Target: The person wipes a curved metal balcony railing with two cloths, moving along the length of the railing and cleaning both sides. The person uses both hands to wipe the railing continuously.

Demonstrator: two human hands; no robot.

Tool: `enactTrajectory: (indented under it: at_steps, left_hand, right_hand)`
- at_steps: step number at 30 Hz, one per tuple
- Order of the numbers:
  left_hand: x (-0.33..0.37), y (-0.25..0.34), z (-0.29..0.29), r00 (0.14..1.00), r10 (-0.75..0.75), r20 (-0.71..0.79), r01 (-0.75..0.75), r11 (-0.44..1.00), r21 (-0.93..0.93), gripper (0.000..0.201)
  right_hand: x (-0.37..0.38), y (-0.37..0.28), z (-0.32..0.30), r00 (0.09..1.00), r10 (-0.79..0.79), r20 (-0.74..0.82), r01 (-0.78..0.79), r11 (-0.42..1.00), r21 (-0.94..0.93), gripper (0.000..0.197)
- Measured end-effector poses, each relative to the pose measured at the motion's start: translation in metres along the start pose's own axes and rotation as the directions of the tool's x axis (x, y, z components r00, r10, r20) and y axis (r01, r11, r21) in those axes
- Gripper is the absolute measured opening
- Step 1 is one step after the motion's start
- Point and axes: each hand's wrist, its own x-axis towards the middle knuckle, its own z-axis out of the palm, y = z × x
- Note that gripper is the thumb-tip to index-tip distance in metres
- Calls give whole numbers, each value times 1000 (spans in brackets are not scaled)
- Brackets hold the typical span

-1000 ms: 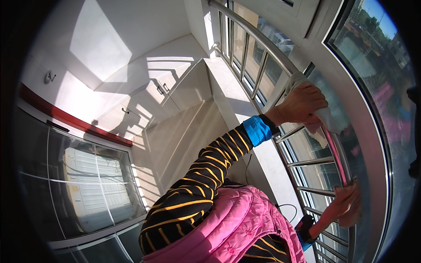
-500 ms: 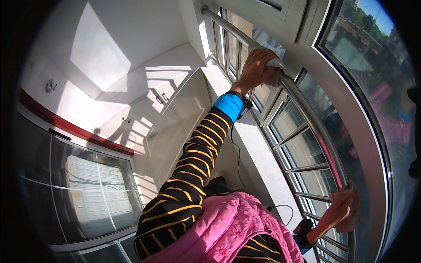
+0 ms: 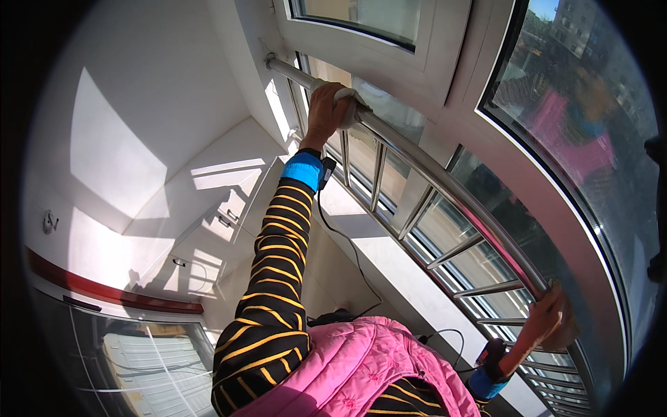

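Note:
My left hand [image 3: 325, 115] is closed over a pale cloth [image 3: 349, 115] that is wrapped round the top of a shiny metal railing [image 3: 445, 174], near the railing's far left end. Fingers and cloth cover that stretch of the tube. At the lower right, my right hand [image 3: 545, 316] is closed round the same top tube. A blurred brownish patch shows beside its fingers; whether it is a reflection in the glass I cannot tell. Thin metal bars [image 3: 379, 177] run down from the tube.
Window panes [image 3: 556, 118] in white frames stand right behind the railing, with a white sill [image 3: 361, 226] below. A dark cable [image 3: 351, 240] hangs from my left wrist. White cabinets [image 3: 226, 222] stand at the left, near a red-edged window ledge [image 3: 104, 288].
My left hand and the cloth have slid along the tube toward its far left end. My right hand stays on the railing at the lower right. The view has shifted.

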Motion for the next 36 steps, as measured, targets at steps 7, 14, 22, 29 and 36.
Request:
enactTrajectory:
  at_steps: [7,14,22,29,36]
  left_hand:
    - [13,-81,-11,996,-89,0,89,996,7,27]
    - [24,-156,-22,988,-144,-51,142,989,-38,28]
    - [41,-256,-31,962,-271,24,272,962,-22,36]
    - [52,-339,-25,965,-245,93,234,965,115,46]
    - [56,-338,-20,855,384,348,-504,774,384,30]
  right_hand:
    - [-1,-8,-7,985,46,168,-42,999,-26,37]
    - [8,-8,-16,954,-119,276,183,959,-216,92]
    - [11,-27,8,954,-60,294,151,943,-297,87]
    - [15,-38,14,976,-87,198,136,960,-246,76]
    - [26,-59,16,983,8,183,36,970,-239,44]
